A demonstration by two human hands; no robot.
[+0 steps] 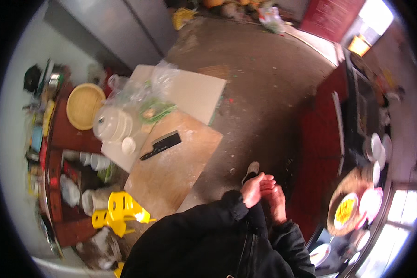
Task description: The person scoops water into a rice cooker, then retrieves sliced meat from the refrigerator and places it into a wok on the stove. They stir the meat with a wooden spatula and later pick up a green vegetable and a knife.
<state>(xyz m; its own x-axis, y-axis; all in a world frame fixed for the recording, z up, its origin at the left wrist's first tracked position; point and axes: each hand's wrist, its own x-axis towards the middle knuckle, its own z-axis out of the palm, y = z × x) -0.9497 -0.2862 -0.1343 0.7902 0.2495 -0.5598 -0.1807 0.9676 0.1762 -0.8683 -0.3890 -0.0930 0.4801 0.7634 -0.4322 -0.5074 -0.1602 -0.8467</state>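
In front of my black jacket, my left hand and my right hand meet with their fingers overlapping. I see nothing held in either one, though the space between the palms is partly hidden. To the left of them lies a floury wooden board. On this board rests a black cleaver, its handle pointing towards the lower left. Green vegetables in a plastic bag are at the board's far corner, beside a lidded pale plastic container.
Yellow plastic stools stand near the board's lower left. A round woven tray leans by the red cabinet. On the right, a dark counter holds stacked bowls and a plate of yellow food.
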